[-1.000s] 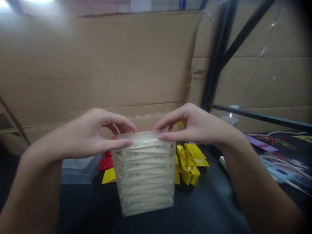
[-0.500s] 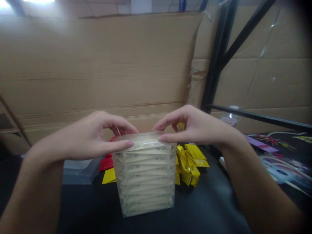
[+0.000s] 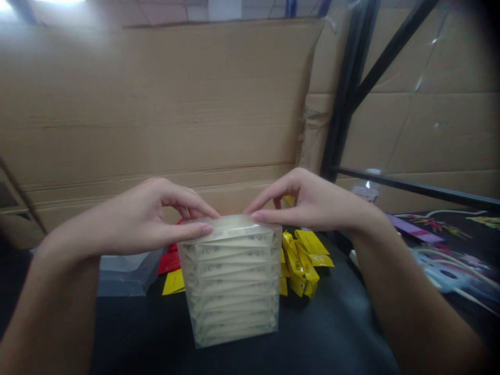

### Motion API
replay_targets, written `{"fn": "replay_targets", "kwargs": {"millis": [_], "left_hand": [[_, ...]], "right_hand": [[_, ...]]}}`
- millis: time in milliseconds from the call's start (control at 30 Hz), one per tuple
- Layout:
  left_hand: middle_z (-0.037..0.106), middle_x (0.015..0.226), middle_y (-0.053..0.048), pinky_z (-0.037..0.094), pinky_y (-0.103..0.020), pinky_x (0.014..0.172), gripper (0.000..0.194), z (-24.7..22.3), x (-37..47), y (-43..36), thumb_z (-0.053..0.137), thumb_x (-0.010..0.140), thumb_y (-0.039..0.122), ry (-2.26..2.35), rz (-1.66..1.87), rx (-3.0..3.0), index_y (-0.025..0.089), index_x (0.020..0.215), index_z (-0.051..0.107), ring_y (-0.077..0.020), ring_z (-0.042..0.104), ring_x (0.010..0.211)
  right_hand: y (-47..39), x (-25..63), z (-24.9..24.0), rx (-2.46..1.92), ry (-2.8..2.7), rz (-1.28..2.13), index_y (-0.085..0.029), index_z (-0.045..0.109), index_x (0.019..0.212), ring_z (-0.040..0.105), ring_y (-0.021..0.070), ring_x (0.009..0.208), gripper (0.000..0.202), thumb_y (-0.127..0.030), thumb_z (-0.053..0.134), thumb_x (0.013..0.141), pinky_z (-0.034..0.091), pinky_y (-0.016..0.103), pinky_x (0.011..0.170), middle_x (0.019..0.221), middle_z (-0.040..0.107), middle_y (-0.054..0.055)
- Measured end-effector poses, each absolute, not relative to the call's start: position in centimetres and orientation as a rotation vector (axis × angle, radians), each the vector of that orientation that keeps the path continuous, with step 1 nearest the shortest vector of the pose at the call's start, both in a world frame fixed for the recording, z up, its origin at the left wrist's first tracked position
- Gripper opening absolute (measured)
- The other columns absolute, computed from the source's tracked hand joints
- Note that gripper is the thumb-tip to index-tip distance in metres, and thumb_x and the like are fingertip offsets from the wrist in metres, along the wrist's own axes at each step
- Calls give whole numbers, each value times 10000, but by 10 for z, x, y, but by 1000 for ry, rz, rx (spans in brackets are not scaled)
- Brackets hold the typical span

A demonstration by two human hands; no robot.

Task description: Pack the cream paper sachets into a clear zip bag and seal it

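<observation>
A clear plastic box (image 3: 234, 286) stands upright on the black table, filled with a stack of several pale packets. My left hand (image 3: 167, 219) rests on its top left, thumb along the front upper edge and fingertips at the back edge. At the top right, my right hand (image 3: 300, 203) has its thumb on the front edge and its index finger reaching to the back. Both hands grip the box top between thumb and fingers. Red packets (image 3: 169, 260) and a yellow packet (image 3: 174, 283) show beside the box at left; yellow packets (image 3: 302, 260) lie at right.
An empty-looking clear container (image 3: 127, 273) sits behind my left forearm. Cardboard panels (image 3: 156, 104) stand at the back. A black metal frame (image 3: 344, 104) rises at right, with a plastic bottle (image 3: 369, 187), cables and a light blue object (image 3: 445, 273) nearby.
The lid area at the top of the box looks slightly flatter, and my right thumb has shifted slightly left and up. Both hands stay on the box.
</observation>
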State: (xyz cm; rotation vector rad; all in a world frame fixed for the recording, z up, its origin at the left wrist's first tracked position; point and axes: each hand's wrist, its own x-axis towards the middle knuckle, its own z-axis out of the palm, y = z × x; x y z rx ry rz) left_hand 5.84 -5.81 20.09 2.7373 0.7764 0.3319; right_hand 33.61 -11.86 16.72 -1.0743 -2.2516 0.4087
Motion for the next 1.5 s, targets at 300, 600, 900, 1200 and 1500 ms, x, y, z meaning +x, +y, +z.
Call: {"fn": "replay_targets", "kwargs": {"millis": [300,600,900,1200,1500], "left_hand": [[780,1038,11,556,-162,702,316,199,58,-57,675,885,489,797,364,2783,325,1139,767,-167,724,883],[784,974,-6,541,-172,682,286,198,60,-57,648,900,445,758,387,2770,282,1089,786,-166,720,838],[750,887,-20,495,-191,654,312,191,70,-58,627,877,339,777,490,2934,238,1148,742,-136,666,733],[758,842,-44,478,-185,632,293,192,65,-49,637,881,422,645,512,2889,222,1011,806,-140,648,715],[764,825,-46,488,-190,654,321,189,66,-41,638,885,452,687,499,2841,203,988,814,-146,659,723]], "right_hand": [[-118,333,166,-1044,-2198,381,-171,815,1020,654,124,689,208,-278,737,860,488,196,584,808,747,34],[-120,332,166,-1039,-2215,393,-169,812,1040,623,106,648,221,-221,744,836,458,182,554,773,735,15],[-113,330,162,-1031,-2131,463,-140,795,1063,691,133,797,250,-173,735,822,524,184,671,952,764,37],[-99,338,155,-976,-2063,675,-116,807,969,687,165,788,254,-315,787,812,539,227,671,917,758,96],[-94,331,152,-1008,-1902,856,-115,788,949,666,135,782,209,-229,773,774,527,228,725,900,749,74]]}}
